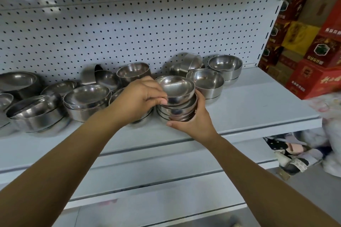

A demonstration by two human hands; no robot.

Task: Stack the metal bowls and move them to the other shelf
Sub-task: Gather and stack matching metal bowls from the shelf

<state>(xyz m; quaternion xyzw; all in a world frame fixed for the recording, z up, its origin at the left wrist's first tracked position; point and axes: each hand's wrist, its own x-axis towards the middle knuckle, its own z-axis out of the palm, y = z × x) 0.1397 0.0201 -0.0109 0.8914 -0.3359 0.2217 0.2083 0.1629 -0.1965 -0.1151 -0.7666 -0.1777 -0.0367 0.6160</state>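
the right hand (191, 121) cups a stack of bowls (177, 110) at the front of the shelf (258, 105), hiding its base. the left hand (140, 97) pinches the top bowl (176, 88), covering another bowl (115, 97) behind it. blurred boxes (310, 42) are cut off on the right.

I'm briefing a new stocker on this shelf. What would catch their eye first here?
Two hands at centre: the left hand sets a bowl onto a stack that the right hand cups from below. More steel bowls crowd the shelf on the left, and red boxes stand at far right.
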